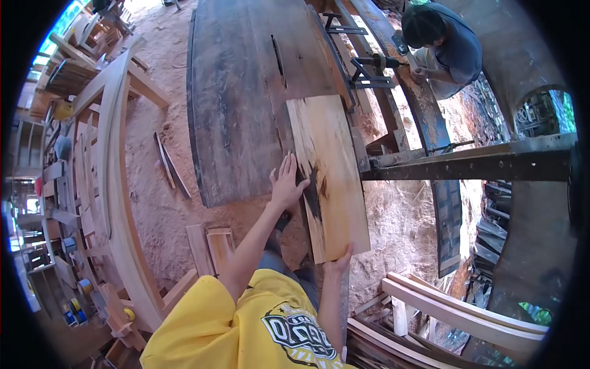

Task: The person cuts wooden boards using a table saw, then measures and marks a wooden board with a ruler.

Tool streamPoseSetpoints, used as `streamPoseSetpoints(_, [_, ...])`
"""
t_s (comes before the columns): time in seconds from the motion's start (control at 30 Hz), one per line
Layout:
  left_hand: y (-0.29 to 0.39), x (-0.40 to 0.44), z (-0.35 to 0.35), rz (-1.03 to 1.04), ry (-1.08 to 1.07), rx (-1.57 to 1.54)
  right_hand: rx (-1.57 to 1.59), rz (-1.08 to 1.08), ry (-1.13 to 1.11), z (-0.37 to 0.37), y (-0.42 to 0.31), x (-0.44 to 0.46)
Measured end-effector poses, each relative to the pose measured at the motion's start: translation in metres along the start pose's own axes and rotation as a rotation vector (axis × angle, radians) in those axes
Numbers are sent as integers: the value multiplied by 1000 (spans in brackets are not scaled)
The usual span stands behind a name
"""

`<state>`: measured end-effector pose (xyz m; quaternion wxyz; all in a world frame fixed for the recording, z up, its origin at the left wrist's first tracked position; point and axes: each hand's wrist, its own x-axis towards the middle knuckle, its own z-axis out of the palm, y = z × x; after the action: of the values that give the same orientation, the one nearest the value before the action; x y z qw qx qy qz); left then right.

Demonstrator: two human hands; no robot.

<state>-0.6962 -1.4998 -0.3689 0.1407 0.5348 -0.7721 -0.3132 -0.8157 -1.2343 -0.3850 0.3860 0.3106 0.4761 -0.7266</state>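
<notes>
A pale wooden board [335, 178] with a dark, rough patch along its left edge lies at a slant, its far part over a large dark wooden slab [236, 104]. My left hand [286, 183] is beside the board's left edge, fingers stretched out and thumb spread toward the dark patch. Whether its fingertips press on the board or the slab, I cannot tell. At the board's near end, my right hand [338, 263] grips the edge with the thumb up; the other fingers are mostly hidden beneath.
A co-worker [452, 49] holds a power tool [381, 61] over a long plank at the upper right. A metal beam [473, 165] crosses on the right. Wooden frames [114, 135] stand at left; offcuts [220, 246] lie on the dusty floor. Stacked timber [461, 307] is at lower right.
</notes>
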Motion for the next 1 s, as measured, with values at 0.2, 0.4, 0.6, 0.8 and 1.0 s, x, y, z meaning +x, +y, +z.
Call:
streamPoseSetpoints(0.2, [-2, 43, -1, -27, -9, -88, -39, -12, -136, 32, -2, 28])
streamPoseSetpoints(0.4, [-9, 66, -2, -27, -28, -94, -52, 78, -76, 57, -4, 28])
streamPoseSetpoints(0.6, [-14, 84, -4, -34, -25, -66, -61, 91, -133, 71, -6, 38])
streamPoseSetpoints(0.8, [-19, 93, -3, -44, -23, -70, -226, 61, -264, 71, -9, 42])
streamPoseSetpoints(1.0, [-21, 102, -6, -45, -37, -40, -205, 74, -264, 88, -12, 33])
